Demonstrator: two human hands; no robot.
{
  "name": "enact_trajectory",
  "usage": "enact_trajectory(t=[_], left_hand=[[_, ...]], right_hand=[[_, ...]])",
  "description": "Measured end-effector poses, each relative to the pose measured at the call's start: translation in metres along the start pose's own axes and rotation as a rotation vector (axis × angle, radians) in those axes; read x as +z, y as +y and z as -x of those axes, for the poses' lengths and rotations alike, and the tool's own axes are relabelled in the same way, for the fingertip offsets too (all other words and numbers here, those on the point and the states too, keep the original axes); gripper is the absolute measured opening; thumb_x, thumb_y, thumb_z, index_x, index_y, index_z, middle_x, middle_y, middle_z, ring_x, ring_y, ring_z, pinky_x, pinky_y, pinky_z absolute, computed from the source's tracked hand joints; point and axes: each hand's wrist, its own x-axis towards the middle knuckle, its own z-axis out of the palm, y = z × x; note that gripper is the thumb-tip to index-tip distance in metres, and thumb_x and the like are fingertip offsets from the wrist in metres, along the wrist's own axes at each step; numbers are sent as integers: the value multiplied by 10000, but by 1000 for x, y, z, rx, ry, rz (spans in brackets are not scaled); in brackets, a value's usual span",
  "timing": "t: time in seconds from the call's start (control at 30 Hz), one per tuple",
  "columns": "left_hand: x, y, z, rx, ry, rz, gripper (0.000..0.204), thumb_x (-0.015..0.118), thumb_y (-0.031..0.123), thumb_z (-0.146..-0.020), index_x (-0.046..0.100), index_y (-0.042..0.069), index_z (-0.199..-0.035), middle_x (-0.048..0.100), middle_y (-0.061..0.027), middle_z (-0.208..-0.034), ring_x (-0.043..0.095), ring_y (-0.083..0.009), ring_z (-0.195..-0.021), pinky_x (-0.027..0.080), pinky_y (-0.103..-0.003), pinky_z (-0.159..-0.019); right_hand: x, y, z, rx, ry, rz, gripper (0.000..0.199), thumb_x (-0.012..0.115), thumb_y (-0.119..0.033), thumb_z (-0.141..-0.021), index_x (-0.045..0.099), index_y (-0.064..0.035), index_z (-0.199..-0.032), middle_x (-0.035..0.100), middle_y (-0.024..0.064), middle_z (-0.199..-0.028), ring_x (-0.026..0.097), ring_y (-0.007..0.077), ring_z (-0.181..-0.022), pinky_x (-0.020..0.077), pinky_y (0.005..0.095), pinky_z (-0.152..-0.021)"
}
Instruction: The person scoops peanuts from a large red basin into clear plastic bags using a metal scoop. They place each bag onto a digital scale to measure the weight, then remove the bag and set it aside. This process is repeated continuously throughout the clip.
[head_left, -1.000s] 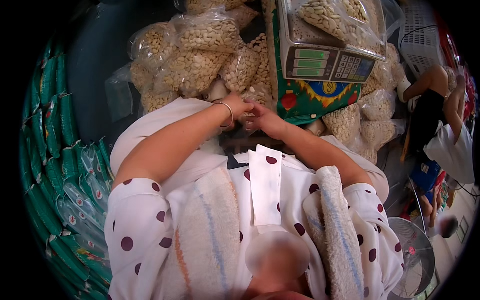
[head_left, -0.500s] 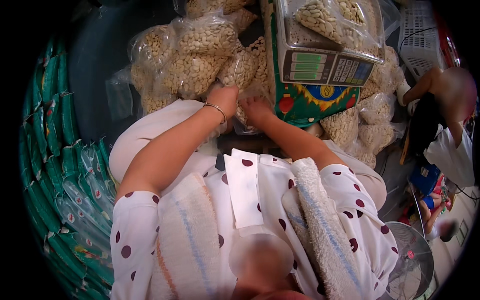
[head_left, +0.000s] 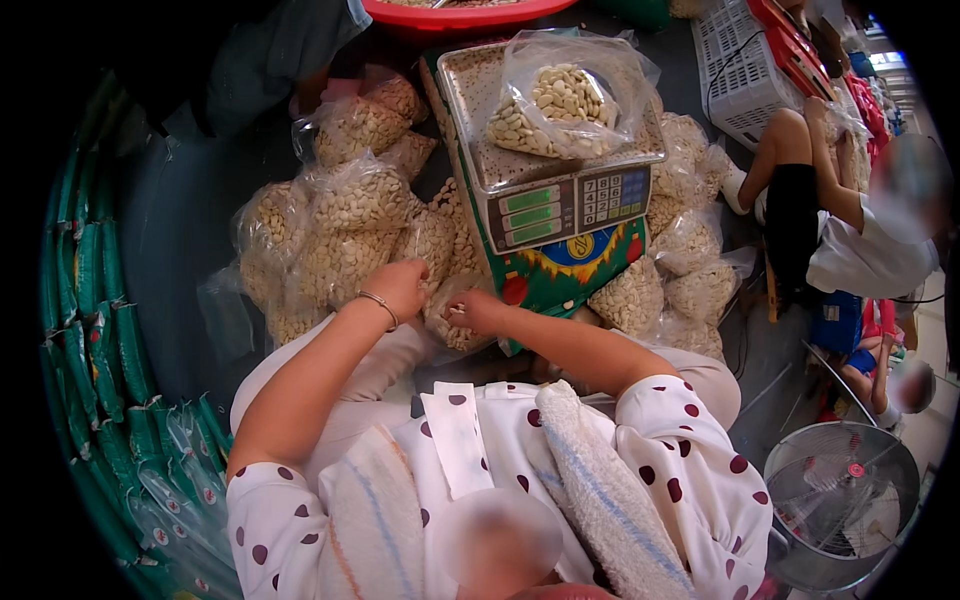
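- While many filled bags of pale nuts (head_left: pixel 340 235) are already heaped ahead, packing is judged well advanced.
- One open bag (head_left: pixel 565 105) is left on the scale (head_left: pixel 560 205), unsealed.
- A small bag (head_left: pixel 452 318) is gripped by the left hand (head_left: pixel 398 290) and pinched by the right hand (head_left: pixel 475 312); sealing seems unfinished.

Filled bags (head_left: pixel 340 250) crowd the left, the scale (head_left: pixel 555 190) blocks ahead; bare dark floor (head_left: pixel 180 230) lies open far left.

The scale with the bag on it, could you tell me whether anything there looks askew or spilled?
The clear bag of pale nuts lies open-topped and slumped on the scale, overhanging the pan's right edge, but no loose nuts show. The filled bags beside both hands are piled untidily, with no spill visible.
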Motion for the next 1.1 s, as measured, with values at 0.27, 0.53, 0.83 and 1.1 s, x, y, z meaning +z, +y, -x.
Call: enact_trajectory(t=[0.27, 0.53, 0.83, 1.1], left_hand=[[-91, 46, 38, 130, 129, 182, 250, 651, 197, -773, 605, 61, -979, 645, -123, -869, 624, -299, -824, 493, -390, -743], [-64, 50, 25, 178, 23, -49, 308, 666, 206, -780, 604, 62, -1045, 650, -128, -907, 630, -288, -850, 500, -374, -761], [-69, 34, 30, 253, 5, -123, 357, 686, 204, -773, 590, 60, -1085, 634, -141, -985, 611, -305, -924, 483, -379, -817], [-97, 53, 34, 297, -34, -88, 379, 679, 174, -782, 574, 49, -1124, 626, -146, -1008, 598, -309, -942, 474, -381, -827]], right_hand=[[-137, -130, 104, 35, -74, -798, 175, 629, -147, -838, 601, -56, -985, 599, 19, -771, 487, 54, -519, 349, 185, -388], [-294, -224, 103, -222, 558, 257, 357, 680, -262, -836, 595, -75, -1128, 633, 109, -1000, 623, 140, -696, 489, 244, -484], [-190, -239, 139, -406, 535, 569, 200, 574, -148, -818, 655, -34, -960, 654, 168, -908, 631, 331, -860, 496, 398, -773], [-9, -55, 7, -114, -396, 974, 167, 590, -121, -766, 716, -59, -857, 684, 147, -864, 660, 290, -803, 516, 398, -688]])
